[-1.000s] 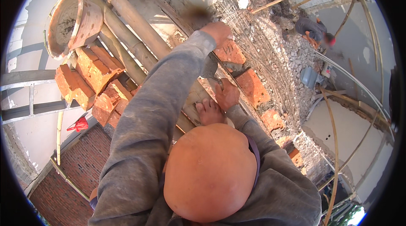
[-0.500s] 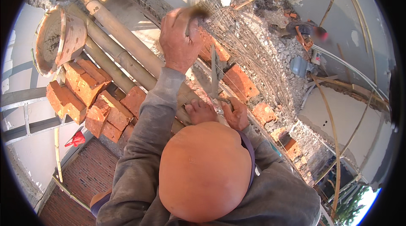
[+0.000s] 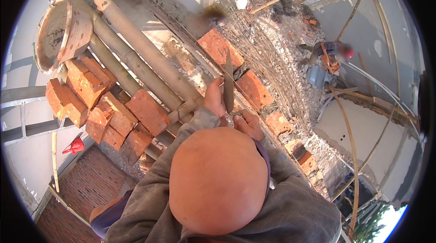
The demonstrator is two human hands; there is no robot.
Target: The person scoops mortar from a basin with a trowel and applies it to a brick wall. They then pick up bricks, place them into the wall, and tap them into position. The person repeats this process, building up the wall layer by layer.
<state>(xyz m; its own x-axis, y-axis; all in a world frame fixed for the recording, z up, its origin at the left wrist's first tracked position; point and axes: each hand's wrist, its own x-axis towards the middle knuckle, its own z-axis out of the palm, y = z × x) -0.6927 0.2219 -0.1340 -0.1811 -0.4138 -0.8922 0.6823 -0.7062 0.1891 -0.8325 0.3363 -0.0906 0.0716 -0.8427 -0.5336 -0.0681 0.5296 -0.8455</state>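
Observation:
My right hand (image 3: 248,124) is closed round the handle of a trowel (image 3: 228,89), whose narrow grey blade points away from me. Just left of the blade is my left hand (image 3: 213,99), seen edge-on, fingers stretched out and nothing visible in it. Whether it touches the blade is unclear. Beyond the blade tip lies an orange brick (image 3: 219,45) at the far end of a row on the wall. Another brick (image 3: 255,89) of that row lies nearer, to the right of the trowel. A thin string runs diagonally along the row.
Thick bamboo poles (image 3: 136,47) stretch along the left, with loose bricks (image 3: 121,120) stacked over them. A mortar bucket (image 3: 63,34) stands at far left. Dry stalks and rubble (image 3: 277,61) lie right of the wall. Farther right, another person (image 3: 334,52) bends down. Thin poles (image 3: 354,138) cross the right side.
My left hand has come back from the far brick to beside the trowel blade, uncovering that brick. The trowel stays in my right hand. The other person has shifted slightly.

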